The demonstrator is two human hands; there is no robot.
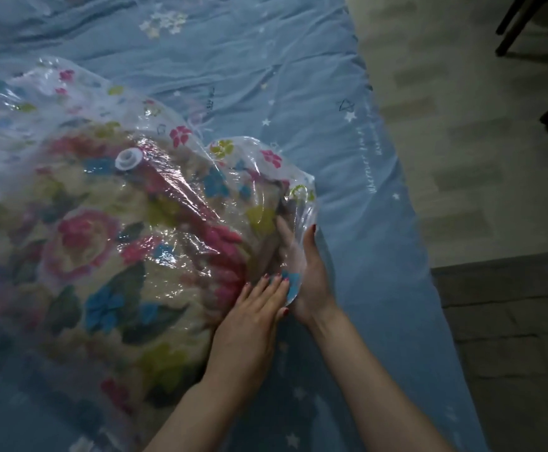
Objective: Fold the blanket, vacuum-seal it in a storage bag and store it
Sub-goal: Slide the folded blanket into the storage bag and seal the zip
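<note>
your bag (109,203) lies on the bed (266,76), blanket (96,249) bulging inside. its long axis runs from upper left toward lower right, the near end pointing at you, valve (129,159) facing up. your left hand (253,321) presses flat on that near end, fingers straight. your right hand (305,275) cups the bag's edge from beneath (plastic draped over its palm), fingers extended, thumb up. the hands touch.
</note>
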